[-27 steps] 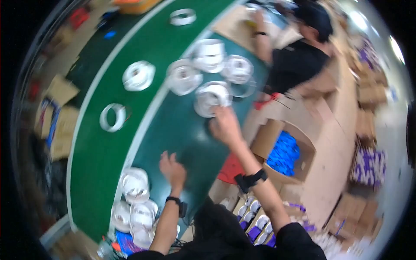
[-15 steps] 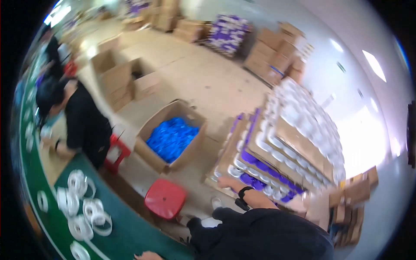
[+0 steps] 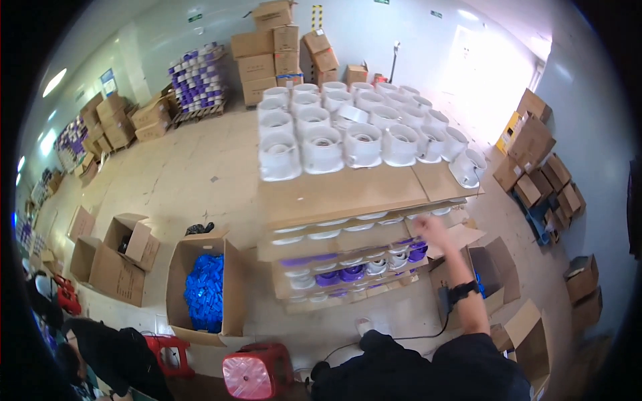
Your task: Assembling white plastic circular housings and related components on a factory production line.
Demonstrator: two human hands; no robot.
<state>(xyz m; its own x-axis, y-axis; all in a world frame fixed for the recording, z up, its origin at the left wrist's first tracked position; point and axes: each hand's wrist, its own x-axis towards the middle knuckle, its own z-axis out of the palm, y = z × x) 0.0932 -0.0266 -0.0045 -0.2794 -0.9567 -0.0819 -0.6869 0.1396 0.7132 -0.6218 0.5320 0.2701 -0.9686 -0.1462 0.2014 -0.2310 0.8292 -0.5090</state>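
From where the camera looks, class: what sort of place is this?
Probably a warehouse or packing floor: stacked cardboard boxes along the walls, a layered pallet stack of white plastic parts on cardboard sheets, and an open box of blue pieces.

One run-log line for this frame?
right hand: reaching into stack of white fittings on cardboard sheets | left hand: out of view

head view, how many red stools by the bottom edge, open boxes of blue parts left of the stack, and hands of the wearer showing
red stools: 2
open box of blue parts: 1
right hand: 1
total: 4
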